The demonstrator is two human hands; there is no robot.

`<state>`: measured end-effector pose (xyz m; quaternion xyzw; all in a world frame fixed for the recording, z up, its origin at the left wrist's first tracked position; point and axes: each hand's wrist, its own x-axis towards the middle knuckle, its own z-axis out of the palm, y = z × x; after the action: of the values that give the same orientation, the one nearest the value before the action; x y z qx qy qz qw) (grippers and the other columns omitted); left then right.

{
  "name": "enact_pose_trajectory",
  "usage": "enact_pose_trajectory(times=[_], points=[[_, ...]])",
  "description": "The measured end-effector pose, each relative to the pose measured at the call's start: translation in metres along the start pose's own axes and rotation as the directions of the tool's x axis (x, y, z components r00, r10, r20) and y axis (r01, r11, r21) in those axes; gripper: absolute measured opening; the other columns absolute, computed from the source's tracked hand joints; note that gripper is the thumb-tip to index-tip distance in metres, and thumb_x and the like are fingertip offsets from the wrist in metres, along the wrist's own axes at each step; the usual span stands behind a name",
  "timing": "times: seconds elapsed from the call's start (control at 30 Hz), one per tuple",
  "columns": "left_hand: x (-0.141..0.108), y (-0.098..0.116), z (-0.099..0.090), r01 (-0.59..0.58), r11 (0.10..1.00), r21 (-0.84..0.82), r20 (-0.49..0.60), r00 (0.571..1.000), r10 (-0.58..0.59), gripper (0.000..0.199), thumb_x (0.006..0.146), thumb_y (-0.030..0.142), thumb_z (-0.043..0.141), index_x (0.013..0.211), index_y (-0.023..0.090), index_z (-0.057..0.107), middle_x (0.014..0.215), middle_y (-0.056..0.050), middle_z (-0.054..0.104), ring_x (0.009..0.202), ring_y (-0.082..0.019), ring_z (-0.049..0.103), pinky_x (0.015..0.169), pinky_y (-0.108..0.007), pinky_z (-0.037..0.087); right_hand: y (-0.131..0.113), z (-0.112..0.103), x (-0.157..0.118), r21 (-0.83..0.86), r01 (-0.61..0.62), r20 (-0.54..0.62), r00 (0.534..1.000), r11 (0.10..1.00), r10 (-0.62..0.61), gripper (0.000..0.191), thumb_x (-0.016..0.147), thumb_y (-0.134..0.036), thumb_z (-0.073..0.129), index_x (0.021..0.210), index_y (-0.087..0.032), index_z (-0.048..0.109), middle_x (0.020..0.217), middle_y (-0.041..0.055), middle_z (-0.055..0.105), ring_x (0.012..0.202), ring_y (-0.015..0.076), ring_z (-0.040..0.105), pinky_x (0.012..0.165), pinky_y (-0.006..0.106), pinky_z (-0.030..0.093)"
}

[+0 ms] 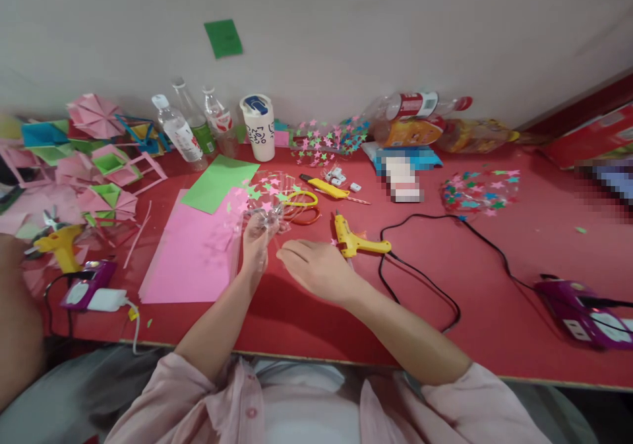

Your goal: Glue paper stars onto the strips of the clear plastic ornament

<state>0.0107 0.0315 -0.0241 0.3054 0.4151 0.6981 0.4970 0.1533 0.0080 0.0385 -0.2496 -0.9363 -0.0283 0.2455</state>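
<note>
My left hand (257, 241) is closed around the gathered end of a crinkled clear plastic piece dotted with pink, green and white stars (267, 192). The plastic spreads away from my fingers over the pink paper (190, 253). Just to the right, my right hand (316, 269) hovers with its fingers pressed together in a pinch. Whatever is between those fingertips, if anything, I cannot make out. A yellow glue gun (359, 241) lies beside my right hand. Beyond my hands are yellow-handled scissors (301, 199) and a yellow utility knife (329, 187).
Bottles (182, 134) and a white cup (258, 130) stand along the wall. Folded paper shapes (106, 163) crowd the left, near another person's arm (17, 325). A black cord (420, 216) runs right to a purple power strip (583, 312). Another star-dotted plastic piece (479, 192) lies right.
</note>
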Motion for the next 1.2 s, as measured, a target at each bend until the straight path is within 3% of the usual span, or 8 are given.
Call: enact_pose_trajectory(times=[0.13,0.53,0.63,0.73,0.97,1.2], points=[[-0.001,0.0,0.0,0.018,1.0,0.01,0.004,1.0,-0.018,0.032,0.058,0.032,0.081,0.08,0.019,0.063,0.066,0.003,0.062,0.055,-0.008,0.056,0.055,-0.022,0.045,-0.001,0.0,-0.001,-0.028,-0.02,-0.076,0.997,0.999,0.018,0.017,0.089,-0.012,0.043,0.08,-0.017,0.057,0.076,0.0015,0.064,0.066,0.0108,0.055,0.056,0.023,0.034],[-0.003,-0.021,-0.004,0.077,0.997,-0.014,0.049,0.996,-0.076,0.035,0.053,0.028,0.083,0.075,0.017,0.058,0.068,0.003,0.063,0.059,-0.009,0.059,0.062,-0.022,0.048,0.007,-0.007,-0.003,0.04,-0.102,-0.269,0.957,0.994,0.109,0.015,0.088,-0.01,0.046,0.088,-0.015,0.06,0.078,0.0031,0.069,0.067,0.0102,0.063,0.056,0.02,0.042],[-0.004,-0.019,-0.002,0.068,0.998,0.003,0.083,0.994,-0.068,0.034,0.054,0.025,0.082,0.078,0.018,0.058,0.072,0.002,0.065,0.062,-0.009,0.06,0.066,-0.023,0.049,0.006,-0.006,-0.004,0.086,-0.137,-0.272,0.95,0.987,0.155,0.016,0.088,-0.01,0.045,0.089,-0.016,0.06,0.078,0.0037,0.069,0.066,0.0099,0.063,0.055,0.019,0.042],[-0.004,-0.016,-0.001,0.072,0.997,0.01,0.041,0.997,-0.072,0.035,0.054,0.025,0.082,0.078,0.018,0.058,0.07,0.003,0.065,0.06,-0.009,0.059,0.065,-0.023,0.049,0.002,-0.005,-0.003,0.143,-0.196,-0.226,0.948,0.97,0.225,0.017,0.089,-0.011,0.045,0.09,-0.016,0.061,0.081,0.0047,0.069,0.068,0.0107,0.064,0.057,0.02,0.044],[-0.004,-0.009,-0.001,0.083,0.996,-0.021,0.047,0.996,-0.082,0.028,0.054,0.021,0.078,0.076,0.017,0.061,0.064,0.004,0.062,0.057,-0.008,0.057,0.059,-0.019,0.045,-0.005,0.0,-0.001,0.35,-0.178,-0.195,0.946,0.92,0.257,0.021,0.09,-0.011,0.044,0.102,-0.018,0.06,0.103,0.008,0.068,0.098,0.0141,0.064,0.082,0.026,0.053],[-0.007,-0.006,0.003,0.073,0.997,0.014,0.048,0.996,-0.073,0.027,0.054,0.021,0.077,0.076,0.017,0.061,0.067,0.004,0.062,0.058,-0.008,0.057,0.06,-0.02,0.045,-0.006,0.006,-0.002,0.378,-0.205,-0.275,0.907,0.903,0.321,0.019,0.087,-0.011,0.051,0.103,-0.018,0.056,0.09,0.0045,0.071,0.081,0.0131,0.067,0.072,0.023,0.054]])
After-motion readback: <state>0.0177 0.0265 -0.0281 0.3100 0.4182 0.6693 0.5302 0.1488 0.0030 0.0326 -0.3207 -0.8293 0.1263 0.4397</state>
